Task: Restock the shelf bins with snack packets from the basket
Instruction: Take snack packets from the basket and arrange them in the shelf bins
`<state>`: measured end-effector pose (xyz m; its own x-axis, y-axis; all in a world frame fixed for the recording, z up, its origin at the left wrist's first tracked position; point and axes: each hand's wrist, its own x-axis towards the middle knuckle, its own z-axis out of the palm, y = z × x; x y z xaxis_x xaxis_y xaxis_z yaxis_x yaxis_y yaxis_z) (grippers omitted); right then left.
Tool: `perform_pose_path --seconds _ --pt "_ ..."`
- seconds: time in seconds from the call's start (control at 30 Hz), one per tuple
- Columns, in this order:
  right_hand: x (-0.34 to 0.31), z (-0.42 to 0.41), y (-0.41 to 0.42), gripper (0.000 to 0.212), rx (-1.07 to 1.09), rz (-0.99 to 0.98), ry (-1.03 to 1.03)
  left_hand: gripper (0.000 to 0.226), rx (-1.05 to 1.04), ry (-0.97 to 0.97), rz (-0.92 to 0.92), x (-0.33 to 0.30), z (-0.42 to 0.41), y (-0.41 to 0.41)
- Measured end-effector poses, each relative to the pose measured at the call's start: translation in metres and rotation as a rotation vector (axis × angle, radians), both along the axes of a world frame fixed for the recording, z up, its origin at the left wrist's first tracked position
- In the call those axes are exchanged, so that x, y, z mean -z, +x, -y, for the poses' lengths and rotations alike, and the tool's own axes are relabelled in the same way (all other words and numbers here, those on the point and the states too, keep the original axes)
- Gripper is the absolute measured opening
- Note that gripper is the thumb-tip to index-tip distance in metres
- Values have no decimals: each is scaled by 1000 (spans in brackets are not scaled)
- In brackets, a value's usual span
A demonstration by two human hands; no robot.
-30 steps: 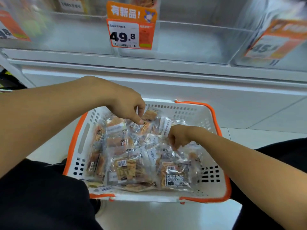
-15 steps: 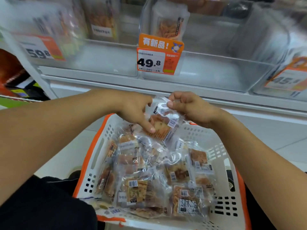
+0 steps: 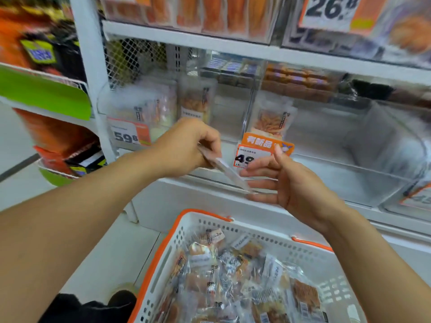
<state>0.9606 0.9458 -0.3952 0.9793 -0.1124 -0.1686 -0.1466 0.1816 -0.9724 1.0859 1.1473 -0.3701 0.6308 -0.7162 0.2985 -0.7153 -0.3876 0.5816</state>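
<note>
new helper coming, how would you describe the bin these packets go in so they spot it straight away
Start at the white shelf unit above the basket. On its lowest row, find the clear bin behind the orange 49.8 price tag. Unlike the bin to its left, tagged 59.8, it is nearly bare, with one pouch standing at its back.

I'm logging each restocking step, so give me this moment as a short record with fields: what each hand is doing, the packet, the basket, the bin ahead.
left hand: left hand grips a snack packet at its upper end
right hand: right hand is open, fingers spread beside the packet's lower end; contact unclear
packet: tilted, held above the basket and in front of the shelf edge
basket: white basket with orange rim, still holding many packets
bin ahead: clear bin behind the 49 price tag, floor mostly bare, one upright pouch at its back
</note>
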Motion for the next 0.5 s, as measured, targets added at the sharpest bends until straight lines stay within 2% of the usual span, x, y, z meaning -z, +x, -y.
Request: perform_pose_path --seconds 0.07,0.13,0.2,0.27,0.37,0.43,0.5 --pt "-2 -8 3 43 -29 -23 41 28 2 -197 278 -8 -10 6" --pt "-6 -21 6 35 -94 -25 106 28 20 -350 467 -16 -15 5" --pt "-11 -34 13 28 -146 7 174 28 11 -379 551 -20 -16 0" --pt "-18 -41 23 31 -142 84 171 34 -23 -336 555 -18 -18 -2" --pt "-35 -41 39 32 -55 191 -53 74 -207 -189 375 -13 -28 9" --pt "-50 -39 48 31 -24 238 -308 96 -285 -124 47 -13 -37 14" --pt "-63 -40 61 34 29 281 -459 89 -246 -183 -337 -12 -47 16"
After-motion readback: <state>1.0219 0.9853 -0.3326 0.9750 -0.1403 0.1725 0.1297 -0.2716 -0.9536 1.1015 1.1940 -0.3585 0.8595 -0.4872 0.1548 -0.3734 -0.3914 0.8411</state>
